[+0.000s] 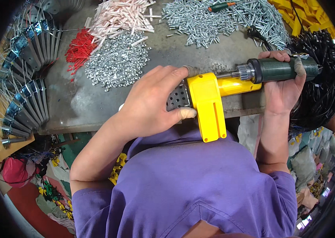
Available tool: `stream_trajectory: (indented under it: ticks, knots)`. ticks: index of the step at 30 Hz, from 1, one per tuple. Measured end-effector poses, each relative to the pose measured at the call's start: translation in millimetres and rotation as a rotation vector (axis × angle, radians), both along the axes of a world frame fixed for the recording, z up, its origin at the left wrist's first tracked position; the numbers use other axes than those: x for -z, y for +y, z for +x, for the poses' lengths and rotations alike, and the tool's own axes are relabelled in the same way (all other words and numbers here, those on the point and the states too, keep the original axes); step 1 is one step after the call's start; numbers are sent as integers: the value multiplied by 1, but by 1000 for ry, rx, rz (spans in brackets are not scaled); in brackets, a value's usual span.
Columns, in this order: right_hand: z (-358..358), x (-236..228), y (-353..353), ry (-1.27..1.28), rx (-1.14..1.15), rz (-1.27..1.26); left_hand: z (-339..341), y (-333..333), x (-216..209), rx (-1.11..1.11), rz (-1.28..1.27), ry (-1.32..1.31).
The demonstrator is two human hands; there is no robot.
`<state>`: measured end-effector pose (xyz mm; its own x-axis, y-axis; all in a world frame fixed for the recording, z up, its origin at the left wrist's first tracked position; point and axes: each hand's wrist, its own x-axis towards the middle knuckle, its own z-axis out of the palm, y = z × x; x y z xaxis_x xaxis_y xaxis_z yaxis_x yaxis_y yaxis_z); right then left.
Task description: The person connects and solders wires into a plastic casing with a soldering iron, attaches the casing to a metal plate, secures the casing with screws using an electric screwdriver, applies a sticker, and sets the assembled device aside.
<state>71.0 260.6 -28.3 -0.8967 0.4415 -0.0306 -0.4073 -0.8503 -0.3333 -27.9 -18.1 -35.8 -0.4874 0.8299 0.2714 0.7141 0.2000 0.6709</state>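
My left hand (155, 99) is closed around a perforated dark metal piece (177, 98) joined to a yellow plastic housing (206, 104). Tape or a finger cover wraps the thumb tip. The housing is held at the table's front edge, its slotted block pointing toward me and its yellow tube running to the right. My right hand (283, 85) grips a dark green electric screwdriver (288, 68) lying sideways. From its silver chuck the shaft runs left to the housing's upper side; the bit's tip is hidden there.
Behind my hands on the grey table (171, 53) lie piles of silver nuts (116, 59), red pieces (78, 51), whitish sleeves (122, 16) and screws (203, 20). A small screwdriver (221, 6) rests on the screws. Black cables (320, 79) heap at right; metal parts with wires (28, 99) line the left.
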Motion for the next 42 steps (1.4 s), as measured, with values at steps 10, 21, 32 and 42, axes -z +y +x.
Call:
stream_trajectory:
  ticks: [10, 21, 32, 42]
  knots:
    - [7, 1, 2, 40, -23, -50, -49, -5, 3, -283, -258, 476]
    - [9, -1, 3, 43, -36, -57, -6, -4, 2, -106, 157, -69]
    - [10, -1, 7, 83, -83, -111, 1, -3, 17, -34, 234, -277]
    - [8, -2, 4, 85, -99, -98, -2, 0, 4, -96, 76, 75]
